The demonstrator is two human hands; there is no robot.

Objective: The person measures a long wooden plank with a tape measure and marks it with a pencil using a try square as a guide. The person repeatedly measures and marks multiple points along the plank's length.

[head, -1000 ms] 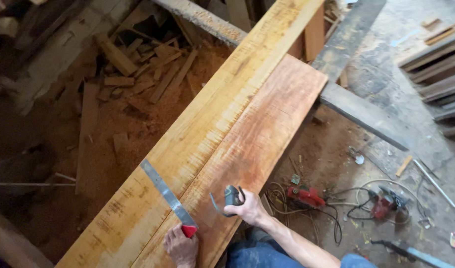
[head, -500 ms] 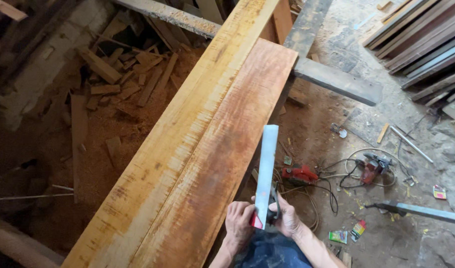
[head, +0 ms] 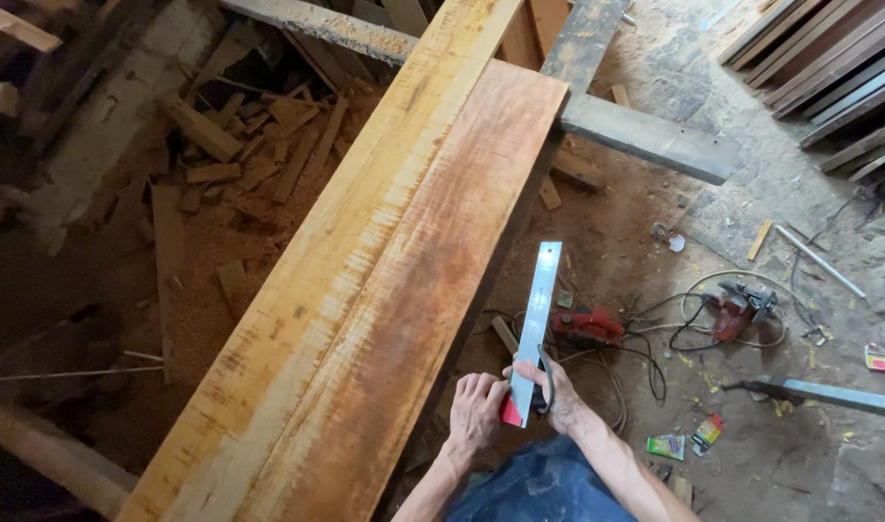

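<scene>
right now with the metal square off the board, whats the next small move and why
Probably swing the metal square left, back onto the reddish board. Both the left hand and the right hand grip its red-tipped end, and its blade hangs past the board's edge over the floor, touching no wood.

Ruler (head: 537, 319) right of plank (head: 365, 280) — floor-side

Right of the hands (head: 520, 401) on the dirt floor (head: 790, 454): a green packet (head: 666, 446), a red-green packet (head: 706, 431), and farther right a red-yellow packet (head: 878, 359).
</scene>
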